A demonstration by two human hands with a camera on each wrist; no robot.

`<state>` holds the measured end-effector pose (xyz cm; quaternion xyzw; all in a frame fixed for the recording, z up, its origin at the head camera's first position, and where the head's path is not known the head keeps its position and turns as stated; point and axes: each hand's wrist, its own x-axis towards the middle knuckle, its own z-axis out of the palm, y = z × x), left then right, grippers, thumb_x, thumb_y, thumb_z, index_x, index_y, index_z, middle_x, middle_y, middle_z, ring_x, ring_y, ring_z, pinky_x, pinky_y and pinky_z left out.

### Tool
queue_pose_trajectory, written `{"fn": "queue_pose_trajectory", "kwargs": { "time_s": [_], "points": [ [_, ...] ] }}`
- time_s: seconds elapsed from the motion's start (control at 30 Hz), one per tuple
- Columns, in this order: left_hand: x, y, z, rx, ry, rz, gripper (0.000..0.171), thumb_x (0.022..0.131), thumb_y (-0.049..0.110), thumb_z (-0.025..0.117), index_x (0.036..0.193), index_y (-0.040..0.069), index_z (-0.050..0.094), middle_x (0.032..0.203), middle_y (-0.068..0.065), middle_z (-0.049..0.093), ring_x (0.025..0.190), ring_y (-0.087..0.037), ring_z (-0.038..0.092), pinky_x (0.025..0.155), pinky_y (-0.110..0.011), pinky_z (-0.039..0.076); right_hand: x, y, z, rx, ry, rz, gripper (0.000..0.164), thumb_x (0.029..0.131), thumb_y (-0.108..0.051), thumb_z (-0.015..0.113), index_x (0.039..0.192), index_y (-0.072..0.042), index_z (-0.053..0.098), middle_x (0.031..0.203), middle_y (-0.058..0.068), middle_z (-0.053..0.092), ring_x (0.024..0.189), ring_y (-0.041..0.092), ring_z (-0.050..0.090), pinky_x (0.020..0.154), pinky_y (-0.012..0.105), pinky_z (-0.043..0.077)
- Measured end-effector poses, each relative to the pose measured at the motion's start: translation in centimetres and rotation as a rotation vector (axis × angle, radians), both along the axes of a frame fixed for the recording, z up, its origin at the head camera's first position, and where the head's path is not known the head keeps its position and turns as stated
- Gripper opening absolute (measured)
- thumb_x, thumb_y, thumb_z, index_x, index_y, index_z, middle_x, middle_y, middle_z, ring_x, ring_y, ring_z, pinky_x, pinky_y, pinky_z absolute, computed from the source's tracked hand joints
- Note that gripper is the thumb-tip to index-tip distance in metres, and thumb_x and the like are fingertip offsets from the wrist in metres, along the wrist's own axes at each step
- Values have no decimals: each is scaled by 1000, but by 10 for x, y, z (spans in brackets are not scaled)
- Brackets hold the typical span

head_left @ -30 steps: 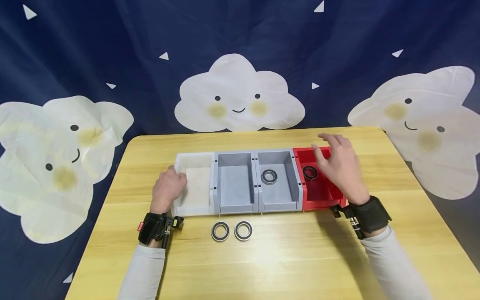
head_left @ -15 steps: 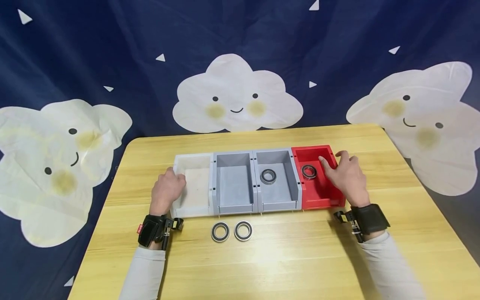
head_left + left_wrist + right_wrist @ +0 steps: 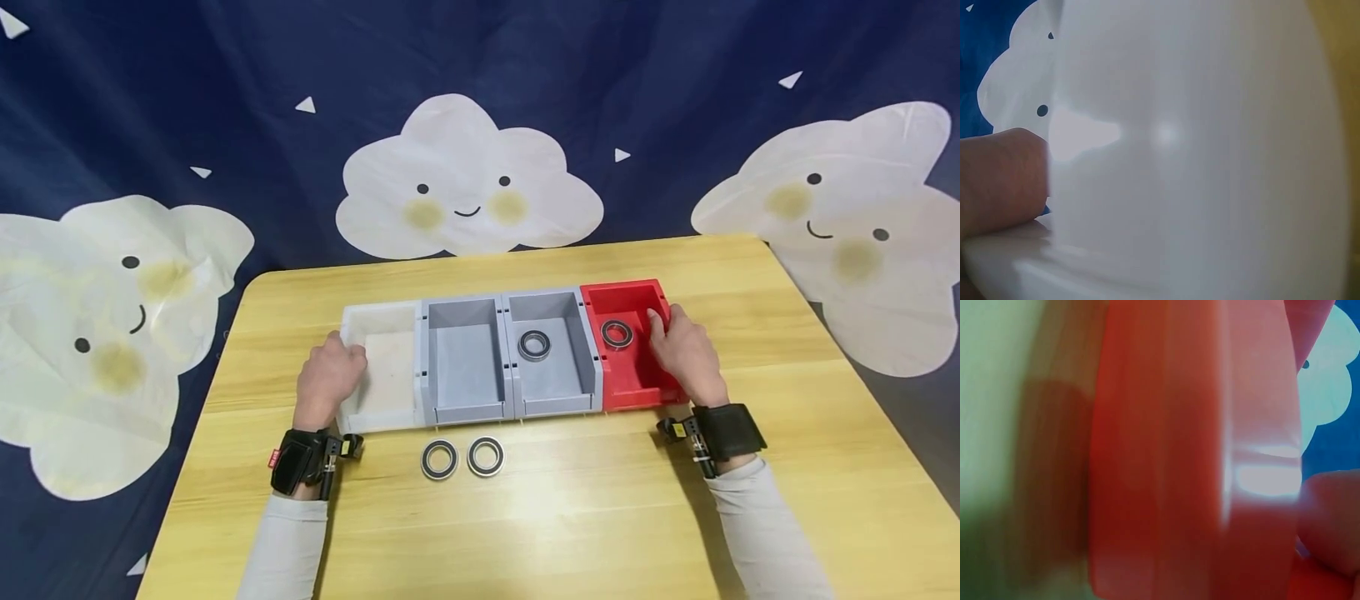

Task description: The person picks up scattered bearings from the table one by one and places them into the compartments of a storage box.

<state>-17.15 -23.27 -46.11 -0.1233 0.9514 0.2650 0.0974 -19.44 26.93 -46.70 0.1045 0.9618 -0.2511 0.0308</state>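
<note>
In the head view my left hand [image 3: 330, 375] grips the left wall of a white bin [image 3: 420, 367], thumb inside and fingers outside. My right hand [image 3: 688, 354] holds the right wall of a red bin [image 3: 637, 390] the same way. Two grey bins stand between them, a left one [image 3: 468, 358] and a right one [image 3: 566, 379], all side by side in a row. One ball bearing [image 3: 535, 332] lies in the right grey bin, and another bearing [image 3: 617, 322] in the red one. Up close, the wrist views show the white wall [image 3: 1197, 187] and the red wall [image 3: 1166, 487].
Two more bearings, a left one [image 3: 427, 460] and a right one [image 3: 473, 457], lie flat on the wooden table [image 3: 570, 517] in front of the bins. Behind the table hangs a dark blue curtain [image 3: 525, 50] with smiling white clouds.
My right hand has come down from over the red bin, swung to its right side and taken hold of that wall. My left hand has kept its hold on the white bin.
</note>
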Motion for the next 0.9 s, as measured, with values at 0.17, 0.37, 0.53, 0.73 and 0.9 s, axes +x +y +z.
{"fn": "queue_pose_trajectory", "kwargs": {
  "time_s": [0.17,0.37,0.53,0.73,0.9],
  "points": [
    [1,-1,3,16,-25,-7,59,102,31,35,140,-13,41,115,-35,59,82,-36,62,56,-38,50,-1,-1,2,-4,-31,-8,43,107,-38,42,111,4,46,82,20,55,72,34,60,57,34,45],
    [0,-3,3,-28,-26,-27,71,103,40,33,151,-13,31,132,-42,53,98,-47,65,67,-49,55,0,-1,3,-11,-45,-6,41,108,-37,42,112,4,46,84,21,55,73,33,60,57,34,46],
    [4,-1,10,-114,96,6,65,103,47,39,141,-6,43,114,-36,59,77,-44,63,55,-44,47,1,-2,2,-12,-55,-3,41,108,-35,42,113,5,45,85,21,55,74,33,59,57,34,45],
    [18,14,29,-168,394,29,50,101,40,50,130,0,54,105,-26,55,63,-38,57,45,-41,40,1,-3,2,-10,-43,-5,40,108,-35,42,113,5,45,86,21,56,75,34,60,57,34,45],
    [36,39,55,-136,500,-72,38,99,35,56,121,3,61,94,-16,62,60,-30,56,45,-34,39,0,-3,2,-5,-38,-7,39,108,-34,42,111,4,45,85,21,55,75,35,60,56,33,45]
  ]
}}
